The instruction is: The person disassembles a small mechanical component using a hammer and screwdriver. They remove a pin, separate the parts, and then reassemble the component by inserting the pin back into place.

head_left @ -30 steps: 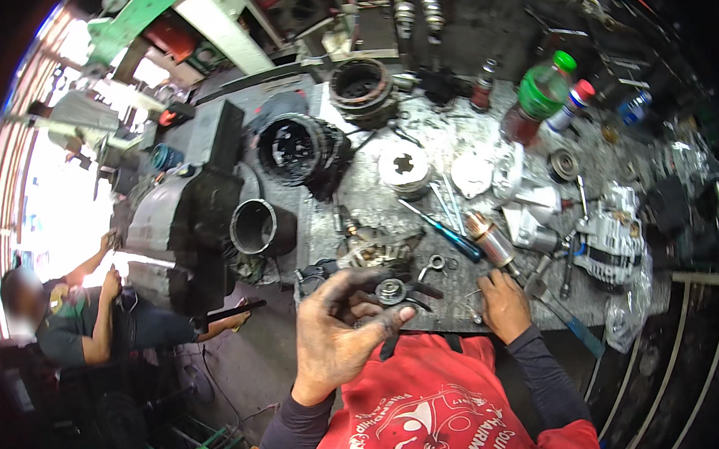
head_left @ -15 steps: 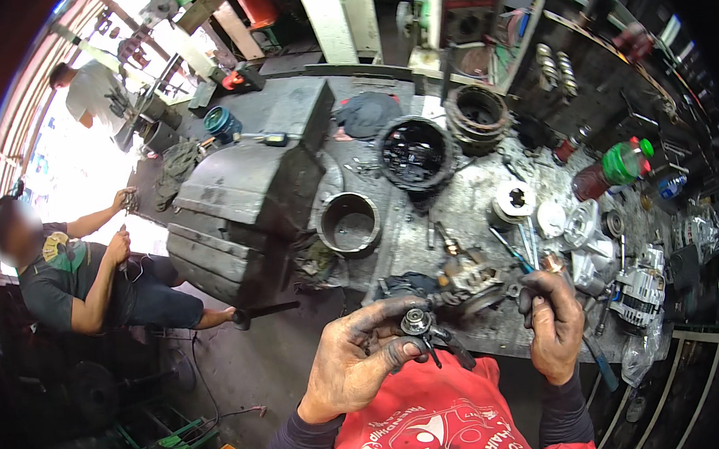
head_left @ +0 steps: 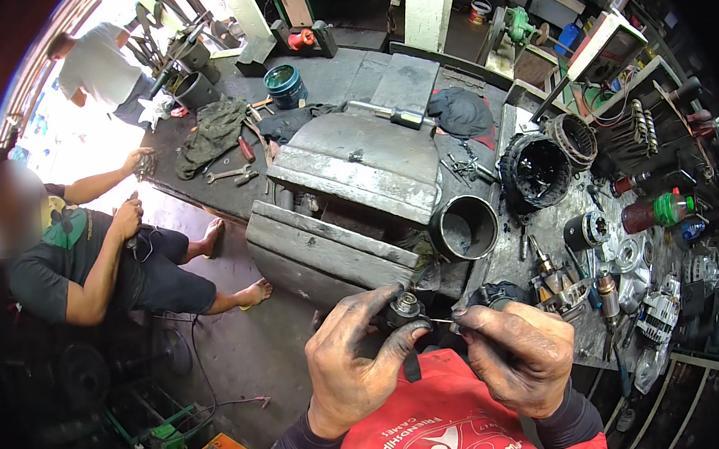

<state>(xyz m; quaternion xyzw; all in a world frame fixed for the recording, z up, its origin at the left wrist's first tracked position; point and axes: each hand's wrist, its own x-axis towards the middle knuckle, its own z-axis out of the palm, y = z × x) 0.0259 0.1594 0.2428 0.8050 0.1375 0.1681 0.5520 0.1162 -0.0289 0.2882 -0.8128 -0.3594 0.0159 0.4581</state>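
Note:
In front of my red shirt, my left hand (head_left: 347,365) is closed around a small dark mechanical part (head_left: 406,306) with a round, shiny metal end facing up. My fingers and thumb grip it from its left side, and they are blackened with grease. Close on its right, my right hand (head_left: 519,350) pinches a thin light-coloured pin or wire (head_left: 442,321) between thumb and forefinger. This thin piece points at the side of the part; whether it goes in or only touches cannot be made out. The other right fingers are curled.
Beyond my hands stands a large metal bench vise (head_left: 356,163), with an open metal cylinder (head_left: 464,228) on its right. The bench at right bears an armature (head_left: 608,296), an alternator (head_left: 660,313) and a bottle (head_left: 655,210). A seated person (head_left: 65,259) works at left, near a wrench (head_left: 229,175).
My right hand has come in from the right to the part in my left hand. The view has turned left, so the bench and vise appear further right.

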